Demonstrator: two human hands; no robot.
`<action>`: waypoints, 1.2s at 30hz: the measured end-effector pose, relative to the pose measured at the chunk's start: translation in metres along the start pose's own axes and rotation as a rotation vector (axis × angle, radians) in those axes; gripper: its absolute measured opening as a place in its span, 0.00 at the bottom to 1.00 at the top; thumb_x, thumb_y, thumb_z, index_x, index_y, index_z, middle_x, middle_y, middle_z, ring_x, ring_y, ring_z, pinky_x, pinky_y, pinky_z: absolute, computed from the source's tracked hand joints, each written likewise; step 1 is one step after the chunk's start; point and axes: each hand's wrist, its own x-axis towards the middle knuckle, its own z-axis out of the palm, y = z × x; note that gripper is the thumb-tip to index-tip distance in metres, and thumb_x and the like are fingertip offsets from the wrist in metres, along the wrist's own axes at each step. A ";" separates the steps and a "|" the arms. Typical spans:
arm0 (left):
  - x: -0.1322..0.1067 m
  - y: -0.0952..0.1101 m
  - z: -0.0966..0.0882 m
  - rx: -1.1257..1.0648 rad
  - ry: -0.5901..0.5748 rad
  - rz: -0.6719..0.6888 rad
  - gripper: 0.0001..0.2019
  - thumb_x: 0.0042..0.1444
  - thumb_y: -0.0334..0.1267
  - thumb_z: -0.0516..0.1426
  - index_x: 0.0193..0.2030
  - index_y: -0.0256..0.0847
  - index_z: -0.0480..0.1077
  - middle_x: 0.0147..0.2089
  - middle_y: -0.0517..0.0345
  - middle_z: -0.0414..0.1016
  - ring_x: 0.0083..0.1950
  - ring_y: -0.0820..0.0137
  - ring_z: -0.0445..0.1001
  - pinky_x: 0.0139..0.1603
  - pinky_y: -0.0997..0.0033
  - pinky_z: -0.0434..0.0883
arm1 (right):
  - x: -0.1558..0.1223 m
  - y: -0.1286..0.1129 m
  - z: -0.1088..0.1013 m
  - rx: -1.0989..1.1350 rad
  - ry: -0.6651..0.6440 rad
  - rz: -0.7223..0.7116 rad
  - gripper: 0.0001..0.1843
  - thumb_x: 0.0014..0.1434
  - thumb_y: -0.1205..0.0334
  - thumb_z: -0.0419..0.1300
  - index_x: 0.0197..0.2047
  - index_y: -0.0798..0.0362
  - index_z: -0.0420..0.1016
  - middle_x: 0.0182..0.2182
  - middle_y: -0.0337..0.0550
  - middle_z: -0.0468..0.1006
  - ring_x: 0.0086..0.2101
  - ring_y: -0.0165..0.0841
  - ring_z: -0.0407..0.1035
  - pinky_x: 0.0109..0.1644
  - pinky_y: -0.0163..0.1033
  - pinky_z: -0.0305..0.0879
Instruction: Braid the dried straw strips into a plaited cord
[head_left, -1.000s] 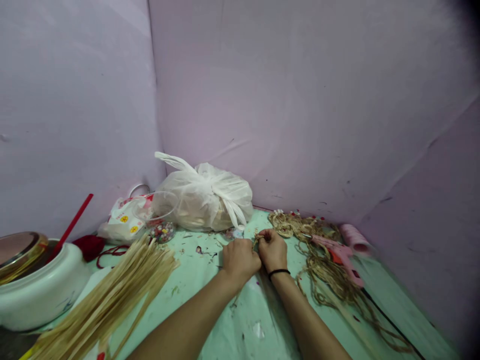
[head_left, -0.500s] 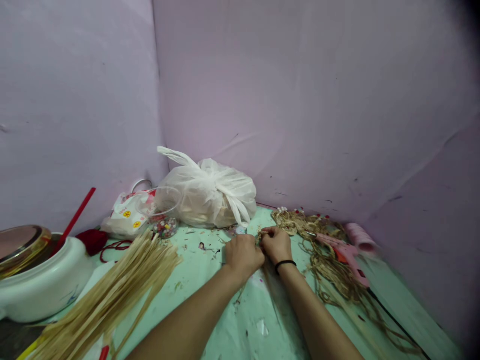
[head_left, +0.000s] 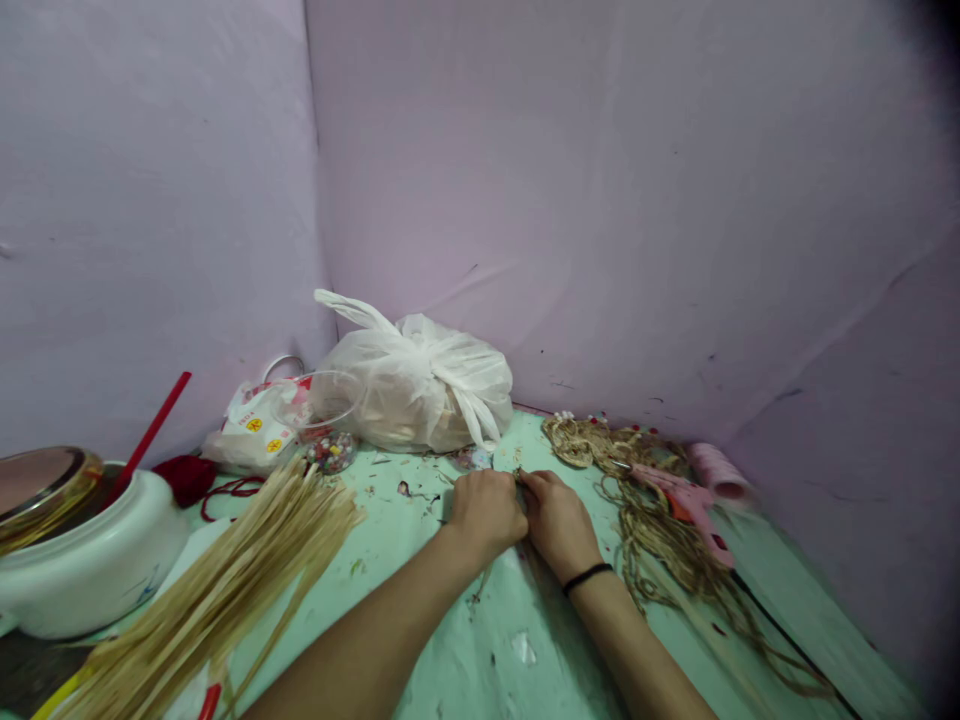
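Observation:
My left hand point(head_left: 487, 512) is closed, knuckles up, over the middle of the green tabletop point(head_left: 420, 610). Against it sits my right hand point(head_left: 562, 525), also closed, with a black band on the wrist. A small tan bit of plant fibre point(head_left: 519, 476) pokes out between the two hands at the fingertips. Below my left hand a thin fibre end point(head_left: 484, 582) hangs toward the table. My fingers hide most of what they grip. A bundle of pale raffia strips point(head_left: 240, 560) lies to the left.
At left stand a white pot point(head_left: 90, 580) with a red stick point(head_left: 154, 435) and red yarn point(head_left: 184, 480). Behind are a bead tub point(head_left: 330, 450) and a tied plastic bag point(head_left: 405, 400). At right lie braided fibre point(head_left: 574, 442), a pink glue gun point(head_left: 697, 505) and a thread spool point(head_left: 716, 470).
My right hand has turned and come slightly down, its fingers now pressed closer to my left hand. The long strand that hung below it is less visible. My left hand has barely moved.

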 end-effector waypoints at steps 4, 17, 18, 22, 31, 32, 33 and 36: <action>0.002 -0.004 0.001 0.018 0.007 0.008 0.16 0.48 0.35 0.47 0.39 0.37 0.73 0.38 0.45 0.74 0.42 0.62 0.72 0.41 0.66 0.66 | -0.015 -0.004 -0.002 -0.043 0.028 0.141 0.16 0.54 0.70 0.47 0.37 0.58 0.75 0.31 0.52 0.76 0.31 0.35 0.69 0.34 0.35 0.56; 0.012 -0.009 0.002 0.018 -0.017 0.036 0.15 0.44 0.34 0.48 0.33 0.38 0.74 0.36 0.46 0.74 0.39 0.62 0.71 0.36 0.69 0.64 | -0.050 -0.019 -0.022 0.172 -0.078 0.295 0.09 0.49 0.69 0.51 0.26 0.56 0.73 0.26 0.50 0.77 0.29 0.37 0.69 0.29 0.35 0.54; 0.014 -0.009 0.002 0.011 -0.017 0.032 0.15 0.43 0.34 0.48 0.33 0.38 0.74 0.35 0.46 0.75 0.38 0.63 0.71 0.35 0.70 0.63 | -0.051 -0.018 -0.022 0.170 -0.080 0.285 0.09 0.49 0.70 0.51 0.26 0.56 0.73 0.26 0.49 0.77 0.28 0.36 0.69 0.29 0.35 0.53; 0.019 -0.010 0.004 -0.054 -0.030 0.004 0.13 0.40 0.34 0.49 0.29 0.38 0.74 0.32 0.49 0.75 0.35 0.66 0.71 0.31 0.73 0.61 | -0.045 -0.010 -0.028 0.071 -0.045 0.245 0.11 0.49 0.70 0.51 0.27 0.55 0.74 0.27 0.48 0.78 0.30 0.35 0.70 0.30 0.35 0.52; 0.015 -0.010 0.008 -0.246 -0.114 0.026 0.06 0.33 0.28 0.48 0.15 0.36 0.66 0.15 0.59 0.61 0.22 0.74 0.60 0.22 0.76 0.51 | -0.010 0.002 -0.033 -0.120 -0.089 0.210 0.10 0.52 0.64 0.53 0.34 0.52 0.74 0.31 0.46 0.78 0.34 0.35 0.70 0.30 0.35 0.50; 0.015 -0.012 0.009 -0.293 -0.116 0.030 0.05 0.32 0.27 0.48 0.13 0.37 0.63 0.14 0.61 0.57 0.20 0.76 0.58 0.21 0.76 0.49 | -0.010 0.003 -0.032 -0.126 -0.093 0.198 0.10 0.52 0.64 0.52 0.35 0.52 0.74 0.31 0.46 0.78 0.34 0.35 0.70 0.30 0.35 0.51; 0.015 -0.013 0.009 -0.352 -0.125 0.025 0.05 0.32 0.27 0.48 0.12 0.37 0.61 0.13 0.63 0.53 0.19 0.77 0.55 0.20 0.76 0.47 | -0.010 0.003 -0.030 -0.134 -0.095 0.189 0.10 0.52 0.64 0.52 0.35 0.51 0.74 0.32 0.46 0.78 0.34 0.35 0.70 0.30 0.35 0.51; 0.013 -0.014 0.004 -0.611 -0.198 -0.064 0.06 0.32 0.27 0.49 0.10 0.37 0.55 0.11 0.66 0.47 0.16 0.80 0.47 0.18 0.76 0.43 | -0.011 0.006 -0.030 -0.149 -0.098 0.201 0.12 0.50 0.68 0.52 0.34 0.50 0.75 0.32 0.45 0.77 0.34 0.35 0.70 0.31 0.35 0.53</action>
